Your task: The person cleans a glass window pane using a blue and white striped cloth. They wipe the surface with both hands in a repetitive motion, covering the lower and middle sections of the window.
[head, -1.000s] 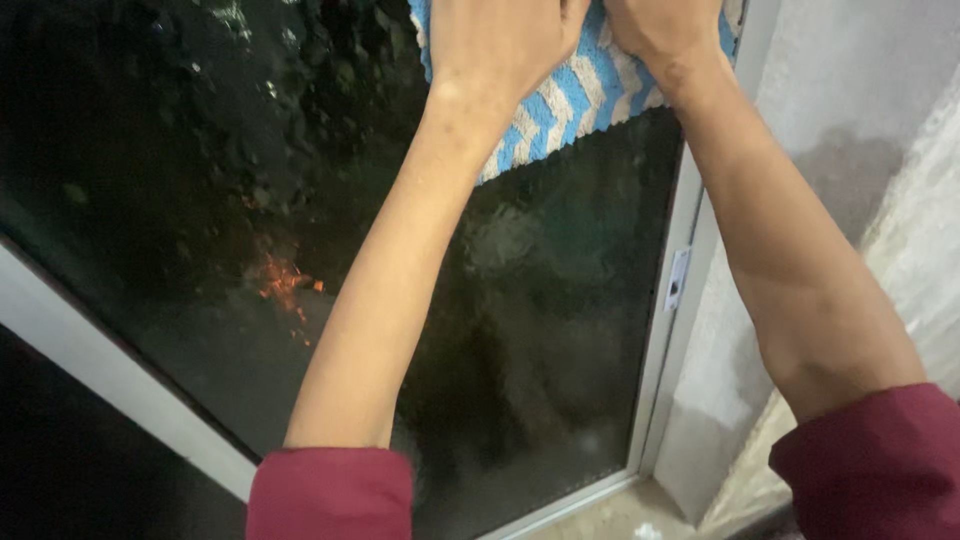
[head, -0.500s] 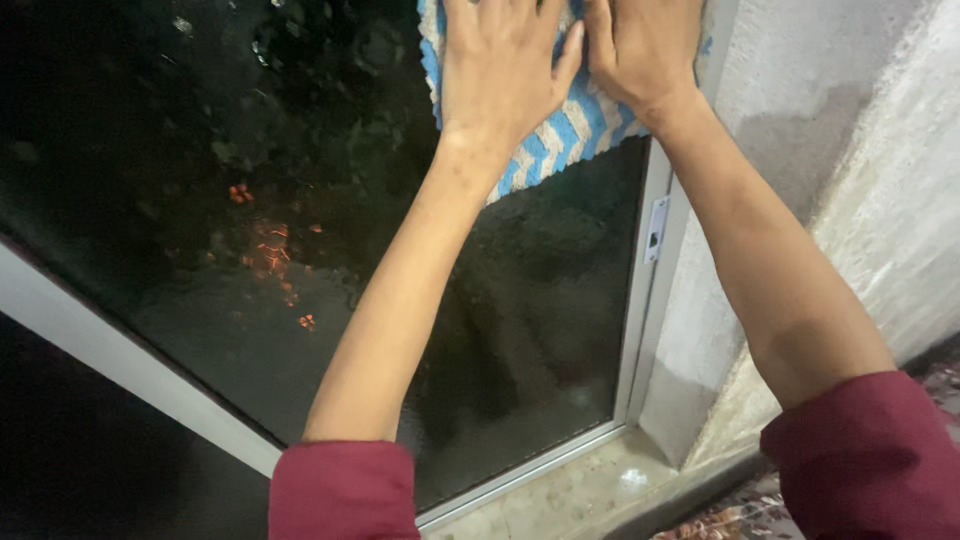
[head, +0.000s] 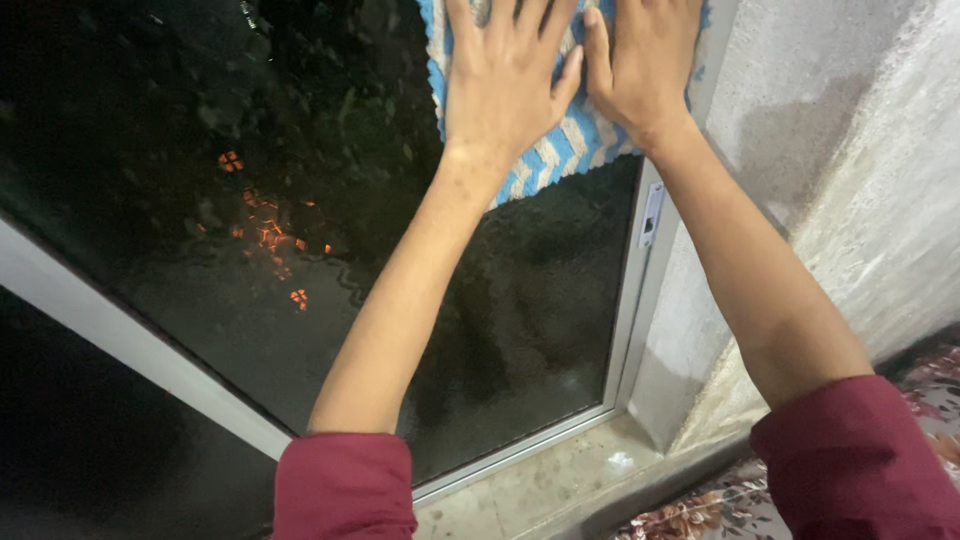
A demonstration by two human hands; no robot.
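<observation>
While both palms lie flat with fingers spread, gripping nothing, the left hand [head: 508,85] and right hand [head: 645,60] press a blue-and-white cloth [head: 560,150] against the dark glass [head: 300,200] at twelve o'clock. At three o'clock runs the frame [head: 640,290], beside a wall [head: 800,150].

A home: sliding window [head: 300,300], floral rug [head: 700,515].
</observation>
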